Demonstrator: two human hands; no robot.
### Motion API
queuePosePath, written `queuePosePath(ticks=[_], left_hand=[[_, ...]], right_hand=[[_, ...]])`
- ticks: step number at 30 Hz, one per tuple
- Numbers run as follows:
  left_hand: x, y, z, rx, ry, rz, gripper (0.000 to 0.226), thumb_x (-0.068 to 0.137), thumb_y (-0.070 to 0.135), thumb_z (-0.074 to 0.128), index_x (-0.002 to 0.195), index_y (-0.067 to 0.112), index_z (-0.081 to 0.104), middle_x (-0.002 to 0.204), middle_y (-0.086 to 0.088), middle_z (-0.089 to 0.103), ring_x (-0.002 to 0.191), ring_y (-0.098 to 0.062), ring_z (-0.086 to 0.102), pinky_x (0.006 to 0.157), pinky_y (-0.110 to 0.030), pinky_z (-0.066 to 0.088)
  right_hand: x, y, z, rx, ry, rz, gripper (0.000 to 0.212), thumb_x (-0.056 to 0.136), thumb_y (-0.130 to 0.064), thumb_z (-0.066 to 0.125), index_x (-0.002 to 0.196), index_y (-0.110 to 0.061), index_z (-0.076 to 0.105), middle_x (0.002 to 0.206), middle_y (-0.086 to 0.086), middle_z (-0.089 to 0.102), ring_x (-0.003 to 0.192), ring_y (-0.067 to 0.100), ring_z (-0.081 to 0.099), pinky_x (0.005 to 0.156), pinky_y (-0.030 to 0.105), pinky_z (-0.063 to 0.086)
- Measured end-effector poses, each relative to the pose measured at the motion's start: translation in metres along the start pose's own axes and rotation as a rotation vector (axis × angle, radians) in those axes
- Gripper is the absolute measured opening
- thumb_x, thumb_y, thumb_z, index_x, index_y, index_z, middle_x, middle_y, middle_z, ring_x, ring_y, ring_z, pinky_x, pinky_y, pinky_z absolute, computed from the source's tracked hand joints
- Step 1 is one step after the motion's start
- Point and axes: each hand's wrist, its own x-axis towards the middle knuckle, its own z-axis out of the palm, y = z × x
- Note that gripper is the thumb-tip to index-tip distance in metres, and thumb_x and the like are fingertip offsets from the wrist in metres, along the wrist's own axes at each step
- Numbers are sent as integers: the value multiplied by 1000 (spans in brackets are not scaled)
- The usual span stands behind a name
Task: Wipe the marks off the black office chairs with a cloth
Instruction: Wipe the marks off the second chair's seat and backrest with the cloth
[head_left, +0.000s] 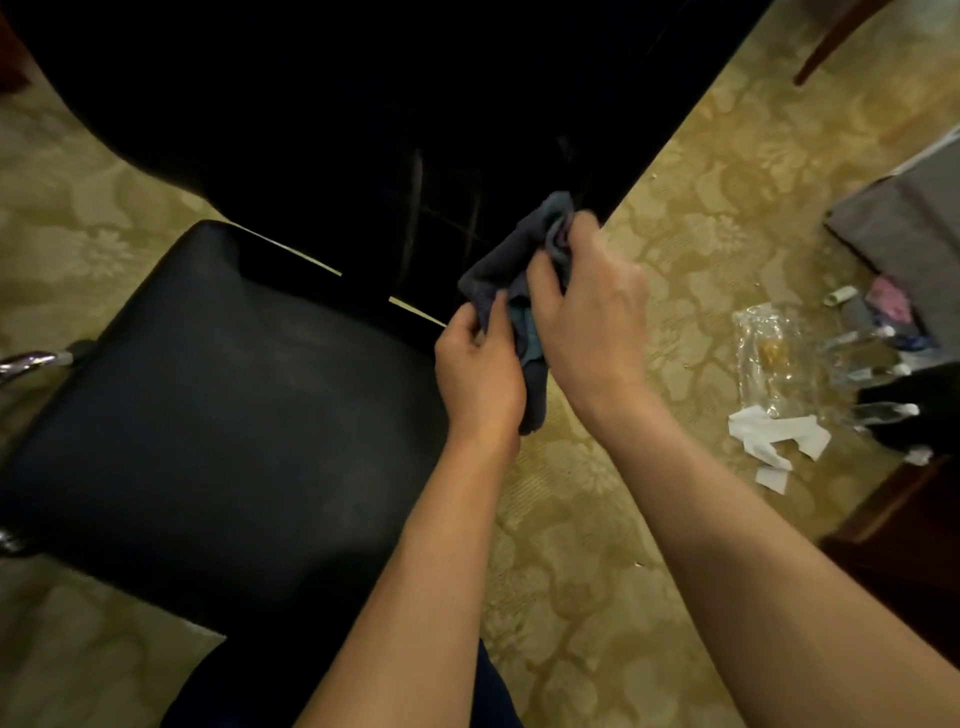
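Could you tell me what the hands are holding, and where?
Both hold the cloth: the left hand its lower edge, the right hand its bunched upper part.

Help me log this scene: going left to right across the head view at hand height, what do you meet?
Chrome armrest → black chair seat → left hand → cloth → right hand → clear plastic wrapper → small bottles.

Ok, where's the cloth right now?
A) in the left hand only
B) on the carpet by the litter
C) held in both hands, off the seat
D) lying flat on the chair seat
C: the left hand and right hand both hold the bunched cloth, beside the chair seat, not on it.
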Motion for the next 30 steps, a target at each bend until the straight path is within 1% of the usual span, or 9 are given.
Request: queuePosePath(ticks=[2, 6, 8, 12, 16, 19, 23, 27, 30], left_hand=[[5, -24, -10, 75, 37, -80, 24, 98, 13, 53, 78, 19, 65, 68, 3, 63, 65, -12, 59, 59, -30, 44], [11, -60, -29, 203, 46, -209, 17, 91, 14, 53, 80, 16, 66, 79, -10, 69, 80, -35, 66, 65, -37, 47], [7, -56, -30, 183, 53, -132, 16, 97, 16, 55, 89, 13, 68, 84, -7, 71, 85, -26, 69, 70, -35, 51], [-5, -16, -14, 8, -6, 78, 21, 101, 22, 56, 92, 7, 66, 72, 6, 68, 68, -5, 64, 61, -24, 49], [11, 1, -3, -21, -50, 61, 23, 101, 27, 56, 88, 11, 66, 68, 5, 66, 66, -11, 63, 62, -32, 49], [25, -9, -10, 107, -93, 27, 22, 100, 25, 55, 85, 13, 64, 73, -3, 68, 72, -21, 64, 64, -36, 48], [47, -37, -30, 154, -147, 8, 18, 99, 25, 54, 91, 16, 67, 78, -1, 70, 74, -16, 67, 68, -35, 51], [66, -55, -49, 194, -226, 24, 21, 96, 38, 55, 93, 22, 69, 84, 0, 74, 84, -18, 72, 82, -52, 57], [84, -58, -57, 211, -321, 80, 16, 100, 31, 55, 100, 24, 70, 89, 2, 75, 88, -14, 72, 86, -49, 57]], right_hand=[[-16, 11, 19, -20, -79, 9, 12, 90, -17, 56, 82, -12, 47, 66, 5, 57, 57, 26, 57, 53, 44, 47], [-41, 30, 37, -150, -269, 109, 19, 91, -20, 57, 78, -14, 45, 63, 2, 55, 58, 23, 55, 52, 36, 39], [-41, 25, 27, -103, -197, 80, 25, 93, -23, 58, 74, -14, 45, 57, -3, 50, 50, 14, 47, 48, 30, 36], [-10, -2, -2, -28, 35, -18, 27, 93, -26, 59, 73, -11, 50, 55, -8, 44, 47, 13, 41, 48, 26, 32], [5, -2, 7, -28, 60, -20, 22, 94, -23, 54, 78, -17, 41, 55, -13, 36, 48, 8, 40, 49, 19, 27], [-11, 11, 30, -50, 82, 36, 15, 94, -23, 51, 83, -17, 42, 58, -10, 41, 48, 11, 38, 52, 23, 26], [-25, 17, 54, -18, 53, 53, 18, 92, -27, 51, 81, -20, 40, 56, -14, 39, 48, 6, 41, 52, 27, 31], [-37, 29, 76, -1, 74, 76, 20, 88, -35, 48, 77, -20, 40, 58, -11, 44, 50, 11, 44, 50, 38, 40], [-40, 36, 90, 57, 130, 48, 17, 88, -33, 48, 78, -23, 39, 59, -15, 42, 50, 7, 43, 50, 26, 36]])
